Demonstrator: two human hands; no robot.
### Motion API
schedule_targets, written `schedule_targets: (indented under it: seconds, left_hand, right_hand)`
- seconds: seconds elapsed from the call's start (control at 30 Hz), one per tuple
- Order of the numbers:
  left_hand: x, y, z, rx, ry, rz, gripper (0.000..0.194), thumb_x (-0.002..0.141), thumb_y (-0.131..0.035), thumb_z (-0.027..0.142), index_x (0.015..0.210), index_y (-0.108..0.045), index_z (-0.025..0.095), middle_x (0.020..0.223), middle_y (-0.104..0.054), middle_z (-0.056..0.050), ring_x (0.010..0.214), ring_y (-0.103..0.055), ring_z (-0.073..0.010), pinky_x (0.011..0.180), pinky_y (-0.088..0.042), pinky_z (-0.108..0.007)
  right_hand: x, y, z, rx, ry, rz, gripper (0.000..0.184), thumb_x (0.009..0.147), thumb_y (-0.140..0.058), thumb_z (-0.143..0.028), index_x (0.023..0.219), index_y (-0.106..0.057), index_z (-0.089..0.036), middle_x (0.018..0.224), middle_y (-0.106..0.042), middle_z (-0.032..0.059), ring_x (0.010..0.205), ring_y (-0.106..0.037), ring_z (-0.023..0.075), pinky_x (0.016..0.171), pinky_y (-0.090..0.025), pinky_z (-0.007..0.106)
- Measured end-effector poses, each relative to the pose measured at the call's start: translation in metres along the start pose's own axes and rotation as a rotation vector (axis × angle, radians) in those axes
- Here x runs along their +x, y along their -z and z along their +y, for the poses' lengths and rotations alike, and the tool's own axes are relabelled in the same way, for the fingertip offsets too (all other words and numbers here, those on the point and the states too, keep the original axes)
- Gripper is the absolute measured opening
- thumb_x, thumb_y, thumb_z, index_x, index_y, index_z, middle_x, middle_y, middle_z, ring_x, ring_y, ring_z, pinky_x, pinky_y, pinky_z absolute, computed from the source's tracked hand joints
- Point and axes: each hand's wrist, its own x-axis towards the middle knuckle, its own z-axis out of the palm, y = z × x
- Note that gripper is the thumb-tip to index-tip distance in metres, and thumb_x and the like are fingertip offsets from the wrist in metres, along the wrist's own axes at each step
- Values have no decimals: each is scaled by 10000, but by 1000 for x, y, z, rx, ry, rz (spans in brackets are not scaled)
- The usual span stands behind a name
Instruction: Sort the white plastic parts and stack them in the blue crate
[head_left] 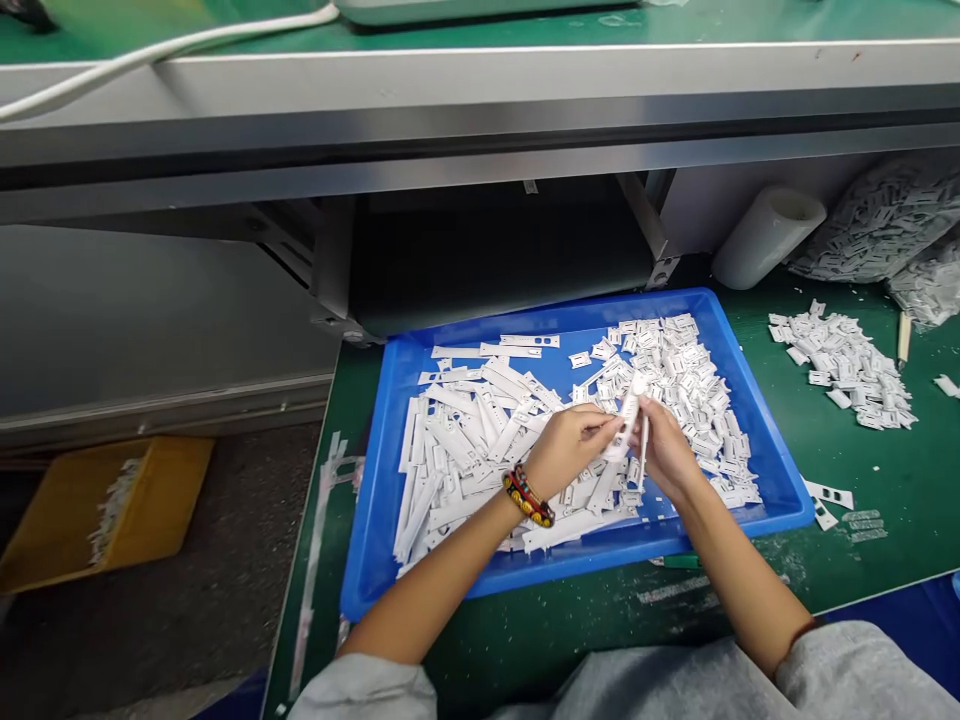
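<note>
The left hand (pixel 568 450) and right hand (pixel 664 450) meet above a shallow blue plastic tray (pixel 570 565), fingers curled closed in a pinch on a narrow white plastic strip (pixel 627 420), which tilts up clear of the heap. A thin white sliver (pixel 643 455) stands in the right hand's fingers, its lower end pointing down. The tray holds long, flat perforated strips (pixel 457 450) on one side and small punched rectangular pieces (pixel 675 380) on the other. A beaded bracelet (pixel 529 497) circles the left wrist. On the green mat (pixel 885 500) beside the tray lies a loose pile of small white pieces (pixel 840 365), near a roll of translucent film (pixel 766 237) and a bulging clear bag of pieces (pixel 877 225).
</note>
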Motion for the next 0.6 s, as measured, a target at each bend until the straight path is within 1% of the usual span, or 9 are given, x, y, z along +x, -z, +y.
schedule_targets:
  seconds: [0.03,0.07,0.13,0.2,0.27,0.37,0.47,0.53,0.6]
  left_hand:
    - [10,8,-7,67,-2,1,369,964,-441,377,837,-732,189,824,-670,-60,778,-623,-197,737,-528,-331]
    - [21,18,-17,165,13,39,362,977,-418,359,921,-734,191,903,-687,-70,848,-632,-214,786,-527,-357]
    - [45,39,-40,468,67,205,312,962,-435,266,1100,-700,173,1147,-671,-116,1088,-591,-272,924,-487,-417]
    - [66,58,-66,788,129,245,380,908,-420,114,1211,-648,107,1293,-606,-182,1233,-510,-317,1033,-402,-458]
    - [80,71,-87,917,162,222,416,873,-395,57,1210,-640,62,1290,-598,-222,1226,-513,-331,1040,-379,-461]
    - [87,78,-101,927,174,205,372,864,-410,81,1116,-683,80,1185,-645,-215,1142,-564,-326,977,-412,-441]
    - [77,80,-97,896,178,211,326,882,-413,149,1002,-715,132,1067,-686,-161,1015,-616,-290,857,-463,-380]
    - [66,79,-91,752,170,245,323,888,-400,191,915,-720,153,959,-699,-119,879,-634,-250,758,-468,-332]
    - [54,77,-84,500,156,298,301,867,-415,223,832,-707,163,864,-694,-79,791,-623,-214,716,-456,-296]
  right_hand:
    - [1,5,-2,8,28,42,337,724,-736,-496,738,-554,-213,625,-529,-35,526,-474,102,464,-423,224]
    - [3,9,-4,10,61,81,334,728,-742,-503,791,-588,-214,716,-602,-7,601,-557,124,516,-480,243]
    - [4,18,-7,-1,103,124,343,743,-741,-505,888,-611,-223,898,-673,31,730,-643,161,597,-539,280]
    - [4,23,-7,-28,104,112,349,752,-736,-495,930,-591,-232,911,-676,27,678,-634,156,573,-531,290]
    - [3,24,-7,-45,96,70,348,752,-736,-473,945,-574,-233,786,-634,-11,544,-540,121,492,-466,268]
    - [1,21,-6,-34,69,21,364,727,-759,-441,957,-583,-222,652,-527,-60,472,-406,81,425,-341,225]
    - [0,18,-6,-44,31,9,398,708,-769,-452,968,-590,-208,627,-482,-72,467,-369,66,418,-279,207]
    - [0,17,-4,-77,24,1,412,708,-758,-474,970,-588,-205,619,-467,-78,457,-355,62,416,-260,208]
    - [0,16,-2,-118,20,-14,421,707,-747,-495,961,-585,-201,611,-460,-80,449,-349,60,413,-250,210]
